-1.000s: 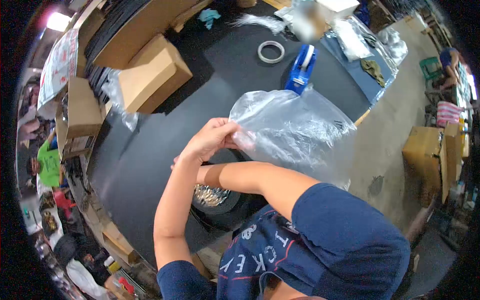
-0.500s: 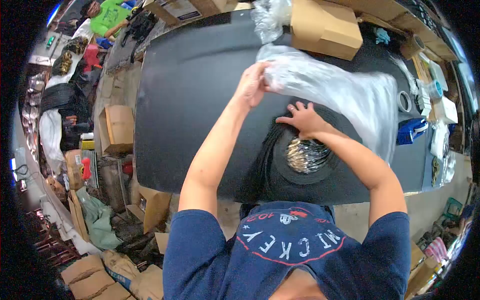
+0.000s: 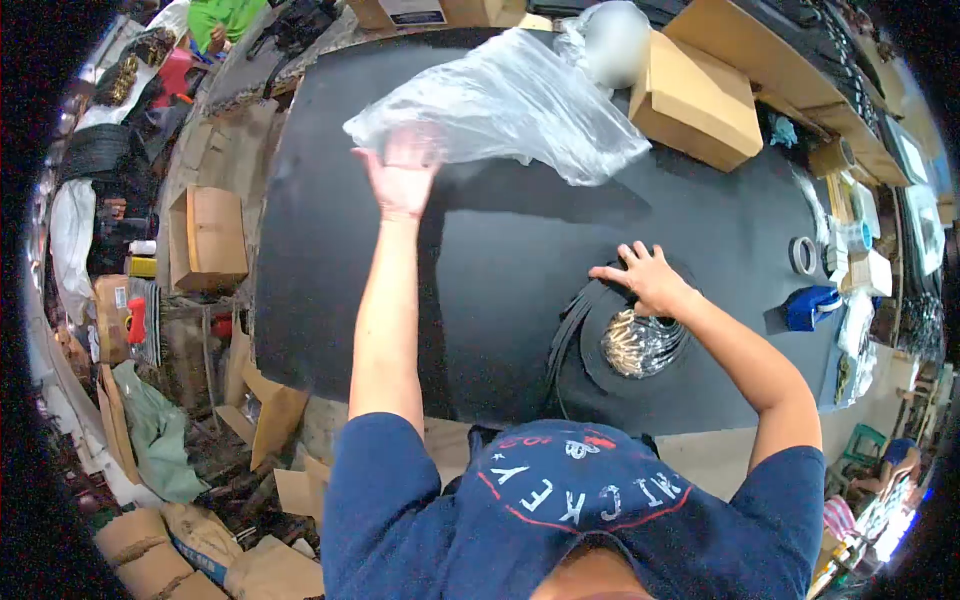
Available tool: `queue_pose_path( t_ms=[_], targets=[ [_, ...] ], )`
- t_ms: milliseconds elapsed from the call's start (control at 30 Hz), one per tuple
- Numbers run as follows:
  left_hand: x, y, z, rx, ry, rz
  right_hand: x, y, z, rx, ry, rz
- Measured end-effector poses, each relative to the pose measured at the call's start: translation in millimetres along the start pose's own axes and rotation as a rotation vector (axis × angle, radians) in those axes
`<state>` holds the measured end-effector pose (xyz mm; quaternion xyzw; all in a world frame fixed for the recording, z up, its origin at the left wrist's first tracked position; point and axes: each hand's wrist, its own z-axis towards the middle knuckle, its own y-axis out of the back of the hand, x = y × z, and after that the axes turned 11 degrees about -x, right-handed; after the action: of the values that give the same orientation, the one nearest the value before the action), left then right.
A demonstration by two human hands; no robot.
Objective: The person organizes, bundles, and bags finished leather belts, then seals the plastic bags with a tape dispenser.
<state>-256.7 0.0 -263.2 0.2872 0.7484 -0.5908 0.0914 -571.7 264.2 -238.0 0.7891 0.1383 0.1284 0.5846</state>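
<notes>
A crumpled clear plastic bag [image 3: 520, 105] stretches over the far half of the black table, a shadow beneath its right part. My left hand [image 3: 403, 175] is at the bag's left end, thumb held apart and fingers showing blurred through the film. Spread fingers of my right hand [image 3: 650, 283] rest on the back edge of a coiled bundle of black cords [image 3: 590, 345]. In the middle of that coil lies a cluster of gold-coloured metal ends [image 3: 627, 345] and shiny, clear-looking pieces. Loose cord strands trail from its left side toward the front of the table.
An open cardboard box [image 3: 700, 100] stands at the back right of the black table [image 3: 340, 300]. Along the right side are a tape roll [image 3: 803, 255] and a blue tool [image 3: 810, 307]. Another cardboard box [image 3: 212, 238] sits left of the table. A person in green [image 3: 225, 18] is partly visible far left.
The plastic bag has moved left, off the coil and away from my right arm. My left hand has shifted left and its fingers have spread. My right hand stays on the coil.
</notes>
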Motion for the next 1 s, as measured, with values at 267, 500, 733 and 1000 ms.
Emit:
queue_pose_path(
  t_ms=[267,500,733,1000],
  targets=[
    [60,-41,28,0.019,-0.056,0.601,1,7,4,0.057,-0.005,0.037],
    [21,13,1,0.109,0.341,0.909,-3,-1,1,0.008,0.025,0.022],
    [10,69,-31,-0.182,-0.019,1.158,-13,12,8,0.103,0.119,0.058],
    [14,4,-113,-0.481,-1.384,1.808,-19,6,8,0.046,0.175,0.034]
  ],
)
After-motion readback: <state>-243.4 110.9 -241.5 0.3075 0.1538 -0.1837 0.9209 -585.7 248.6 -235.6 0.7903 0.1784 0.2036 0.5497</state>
